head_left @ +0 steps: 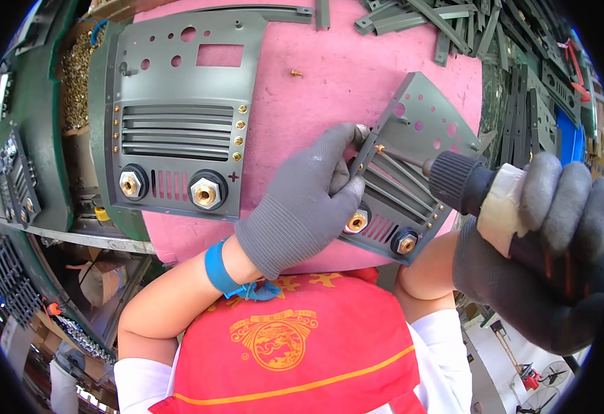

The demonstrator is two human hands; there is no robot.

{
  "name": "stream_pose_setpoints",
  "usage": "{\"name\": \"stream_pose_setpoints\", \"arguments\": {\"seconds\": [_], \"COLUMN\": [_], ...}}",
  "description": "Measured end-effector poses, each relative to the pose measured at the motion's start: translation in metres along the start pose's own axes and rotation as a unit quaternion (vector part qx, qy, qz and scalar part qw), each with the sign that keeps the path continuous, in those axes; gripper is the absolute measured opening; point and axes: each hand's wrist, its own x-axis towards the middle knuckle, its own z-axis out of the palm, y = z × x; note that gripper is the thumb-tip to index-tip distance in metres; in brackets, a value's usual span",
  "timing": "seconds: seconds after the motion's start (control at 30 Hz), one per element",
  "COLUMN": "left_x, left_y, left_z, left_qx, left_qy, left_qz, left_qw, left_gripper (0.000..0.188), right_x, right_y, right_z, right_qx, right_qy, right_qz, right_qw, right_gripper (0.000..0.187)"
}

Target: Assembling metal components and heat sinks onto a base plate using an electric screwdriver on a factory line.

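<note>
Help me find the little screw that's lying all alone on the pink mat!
Start with the big pink mat. In its upper part, look between the large grey panel on the left and the angled grey panel in the left hand. The tiny gold-coloured screw lies loose there, unlike the gold screws set in the panels.

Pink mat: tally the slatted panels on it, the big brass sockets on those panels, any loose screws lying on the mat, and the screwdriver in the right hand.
Panels: 2
Sockets: 4, two per panel
Loose screw: 1
Screwdriver: 1
Total: 8
</note>
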Motion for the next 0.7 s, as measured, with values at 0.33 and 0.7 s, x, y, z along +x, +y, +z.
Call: {"name": "stream_pose_setpoints", "arguments": {"seconds": [0.33, 0.7], "left_x": [-0.007, -0.021], "left_y": [-0.004, 0.003], "left_z": [0.007, -0.010], "left_qx": [0.003, 0.009], "left_qy": [0.053, 0.027], "left_qz": [0.002, 0.006], "left_qw": [0.999, 1.000], "left_gripper": [0.041, 0.044], "right_x": [-0.001, 0.006], "right_y": [0.000, 0.002], "right_z": [0.013, 0.011], "right_qx": [-0.043, -0.099], "right_qy": [-0.053, -0.143], "right_qz": [0.087, 0.161], "right_qw": [0.994, 0.972], "right_gripper": [0.043, 0.037]}}
